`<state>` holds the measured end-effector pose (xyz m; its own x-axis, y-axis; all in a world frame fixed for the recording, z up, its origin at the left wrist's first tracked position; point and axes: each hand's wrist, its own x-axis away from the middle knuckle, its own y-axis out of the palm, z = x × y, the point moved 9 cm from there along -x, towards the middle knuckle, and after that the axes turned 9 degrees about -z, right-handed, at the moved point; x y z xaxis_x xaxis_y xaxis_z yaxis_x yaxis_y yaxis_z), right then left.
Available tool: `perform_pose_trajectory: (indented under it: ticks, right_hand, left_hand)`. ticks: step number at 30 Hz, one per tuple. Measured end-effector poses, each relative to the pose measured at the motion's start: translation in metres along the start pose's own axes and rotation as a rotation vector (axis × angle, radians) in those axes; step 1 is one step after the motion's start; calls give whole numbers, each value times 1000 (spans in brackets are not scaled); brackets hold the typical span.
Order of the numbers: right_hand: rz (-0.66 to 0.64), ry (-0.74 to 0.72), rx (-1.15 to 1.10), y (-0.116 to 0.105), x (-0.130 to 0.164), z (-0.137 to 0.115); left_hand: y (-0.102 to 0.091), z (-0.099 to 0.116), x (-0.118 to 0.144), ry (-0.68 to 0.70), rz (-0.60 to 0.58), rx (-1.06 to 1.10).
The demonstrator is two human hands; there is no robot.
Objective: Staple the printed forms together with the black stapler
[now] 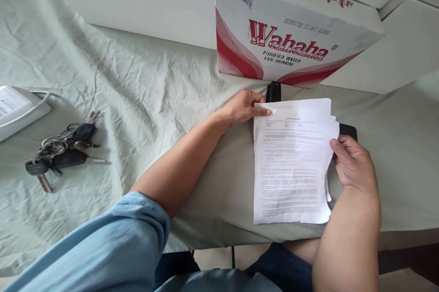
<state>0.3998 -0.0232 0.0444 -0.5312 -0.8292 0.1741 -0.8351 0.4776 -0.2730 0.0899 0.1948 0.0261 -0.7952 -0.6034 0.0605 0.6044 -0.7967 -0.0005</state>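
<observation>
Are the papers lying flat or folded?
Flat and unfolded: the papers form a loose stack with offset edges, the left hand pinching the top corner and the right hand holding the right edge.

A white and red Wahaha water carton (291, 31) stands at twelve o'clock on the bench (144, 100), which is draped in a creased pale green cloth. At nine o'clock lies a bunch of keys (61, 150), and beyond it, at the edge, a white device (17, 109).
</observation>
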Motion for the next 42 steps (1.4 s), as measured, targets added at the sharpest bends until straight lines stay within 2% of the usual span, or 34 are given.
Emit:
perform_pose_trajectory:
  ticks: [3, 7, 10, 12, 14, 17, 21, 25, 29, 34, 37, 42]
  right_hand:
    - [-4, 0, -35, 13, -1, 0]
    - [113, -27, -83, 2, 3, -2]
    - [163, -50, -86, -9, 5, -4]
    - [174, -65, -99, -13, 5, -5]
    - [191, -84, -116, -14, 4, -5]
    - [252, -136, -104, -18, 4, -8]
    - [340, -201, -73, -25, 8, -16]
    - [338, -239, -94, -22, 12, -26]
    - [297, -262, -148, -12, 14, -33]
    - [268, -262, -156, -1, 13, -35]
    - [248, -264, -147, 4, 11, -36]
    - [294, -282, -146, 4, 12, -37]
  left_hand:
    - [-2, 2, 1, 14, 52, -20]
    - [-1, 7, 4, 53, 102, 171]
    - [7, 6, 4, 44, 28, 268]
    - [12, 5, 2, 47, -33, 241]
    - [12, 3, 0, 51, -38, 183]
    - [4, -3, -2, 41, 58, 130]
    - [-5, -1, -1, 72, 173, 206]
    - [-7, 4, 0, 112, 189, 261]
    - [-12, -6, -5, 93, 216, 258]
    - [-15, -21, -10, 143, 256, 517]
    - [-11, -23, -9, 182, 273, 600]
    - [3, -19, -7, 149, 226, 512]
